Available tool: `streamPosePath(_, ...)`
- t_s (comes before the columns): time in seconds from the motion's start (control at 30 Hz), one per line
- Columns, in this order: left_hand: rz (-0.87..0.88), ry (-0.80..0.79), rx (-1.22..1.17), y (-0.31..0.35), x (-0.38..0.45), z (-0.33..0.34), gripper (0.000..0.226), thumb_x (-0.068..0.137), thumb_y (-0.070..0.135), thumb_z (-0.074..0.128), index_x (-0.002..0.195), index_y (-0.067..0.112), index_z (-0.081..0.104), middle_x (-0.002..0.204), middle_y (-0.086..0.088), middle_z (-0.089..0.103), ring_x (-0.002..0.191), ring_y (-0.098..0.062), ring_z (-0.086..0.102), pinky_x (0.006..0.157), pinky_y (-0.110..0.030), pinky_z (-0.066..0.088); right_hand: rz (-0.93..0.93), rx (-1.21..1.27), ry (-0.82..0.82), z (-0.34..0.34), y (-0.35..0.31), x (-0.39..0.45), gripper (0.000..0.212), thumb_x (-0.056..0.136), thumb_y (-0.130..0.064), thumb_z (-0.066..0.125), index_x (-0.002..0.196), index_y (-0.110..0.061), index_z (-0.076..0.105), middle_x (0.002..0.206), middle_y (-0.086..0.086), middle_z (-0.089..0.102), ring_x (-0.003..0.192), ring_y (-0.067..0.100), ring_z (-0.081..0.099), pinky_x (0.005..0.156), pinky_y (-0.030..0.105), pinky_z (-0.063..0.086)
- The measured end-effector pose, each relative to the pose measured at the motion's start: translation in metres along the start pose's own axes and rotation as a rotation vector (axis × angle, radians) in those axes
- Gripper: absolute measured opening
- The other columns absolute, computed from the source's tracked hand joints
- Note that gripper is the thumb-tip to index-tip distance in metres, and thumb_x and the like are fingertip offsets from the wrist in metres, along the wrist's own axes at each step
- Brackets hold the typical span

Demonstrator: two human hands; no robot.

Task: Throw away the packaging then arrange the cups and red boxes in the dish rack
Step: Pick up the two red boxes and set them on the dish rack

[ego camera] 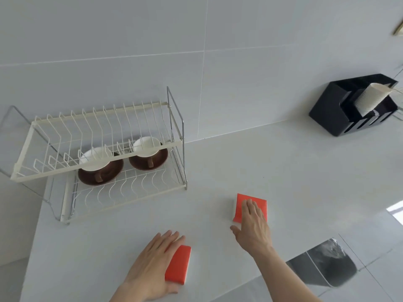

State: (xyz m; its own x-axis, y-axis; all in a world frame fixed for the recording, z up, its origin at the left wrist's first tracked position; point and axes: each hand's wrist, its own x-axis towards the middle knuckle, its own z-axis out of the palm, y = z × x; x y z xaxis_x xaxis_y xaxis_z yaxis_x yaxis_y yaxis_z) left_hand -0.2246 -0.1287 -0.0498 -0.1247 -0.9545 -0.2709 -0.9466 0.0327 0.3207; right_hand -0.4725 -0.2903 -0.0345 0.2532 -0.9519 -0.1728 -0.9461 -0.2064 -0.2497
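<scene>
Red boxes (177,263) (250,202) — under both hands (150,264) (254,225)

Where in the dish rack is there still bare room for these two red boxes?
The dish rack's lower tier is bare along its front wires and at its left end. The whole upper tier of slots is free too. It is crowded at the back right of the lower tier, where two cups sit on brown saucers.

Two flat red rectangular boxes: one (178,264) near the desk's front edge, one (250,203) further back. Two white-lined brown ceramic cups (99,162) (146,147) on brown saucers. One cream wire two-tier dish rack (98,138). One black plastic organiser (331,110).
</scene>
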Motion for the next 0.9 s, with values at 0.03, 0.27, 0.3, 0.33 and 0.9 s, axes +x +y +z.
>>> streamPosePath(0.03, -0.042, -0.076, -0.015, 0.0, 0.001, 0.003, 0.125, 0.044, 0.075, 0.065, 0.154, 0.035, 0.019, 0.16, 0.015, 0.026, 0.147, -0.004, 0.012, 0.114, -0.019, -0.018, -0.012, -0.02, -0.011, -0.002, 0.007, 0.009, 0.094, 0.09, -0.041, 0.067, 0.155, -0.005, 0.01, 0.165, 0.01, 0.012, 0.153, 0.028, 0.008, 0.124, 0.035, 0.012)
streamPosePath(0.27, -0.152, -0.125, 0.001, 0.017, 0.022, -0.001, 0.129, 0.032, 0.064, 0.084, 0.147, 0.03, 0.037, 0.145, 0.016, 0.05, 0.136, -0.008, 0.046, 0.114, -0.016, -0.017, -0.035, -0.142, -0.031, 0.003, 0.044, 0.052, 0.113, 0.073, -0.045, 0.082, 0.152, -0.004, 0.014, 0.161, 0.012, 0.017, 0.151, 0.03, 0.01, 0.123, 0.038, 0.015)
streamPosePath(0.3, -0.17, -0.14, -0.002, 0.018, 0.023, 0.0, 0.125, 0.04, 0.06, 0.084, 0.15, 0.03, 0.031, 0.15, 0.015, 0.044, 0.141, -0.008, 0.039, 0.113, -0.016, -0.017, -0.031, -0.149, -0.043, 0.004, 0.047, 0.056, 0.113, 0.072, -0.044, 0.083, 0.152, -0.004, 0.014, 0.161, 0.011, 0.017, 0.151, 0.03, 0.009, 0.123, 0.038, 0.015)
streamPosePath(0.33, -0.148, -0.078, 0.044, 0.017, 0.024, 0.006, 0.121, 0.053, 0.055, 0.083, 0.153, 0.03, 0.021, 0.156, 0.014, 0.033, 0.147, -0.008, 0.026, 0.113, -0.018, -0.018, -0.034, -0.146, -0.048, 0.005, 0.05, 0.059, 0.114, 0.071, -0.044, 0.083, 0.153, -0.005, 0.014, 0.161, 0.011, 0.017, 0.151, 0.03, 0.009, 0.123, 0.038, 0.016)
streamPosePath(0.9, -0.256, 0.14, -0.096, 0.009, 0.035, -0.036, 0.103, 0.061, 0.065, 0.069, 0.148, 0.035, 0.025, 0.146, 0.02, 0.035, 0.135, -0.005, 0.033, 0.116, -0.023, 0.022, -0.203, -0.025, -0.088, 0.007, 0.015, 0.065, 0.102, 0.072, -0.045, 0.075, 0.154, -0.018, 0.022, 0.147, -0.006, 0.039, 0.14, 0.018, 0.032, 0.115, 0.027, 0.026)
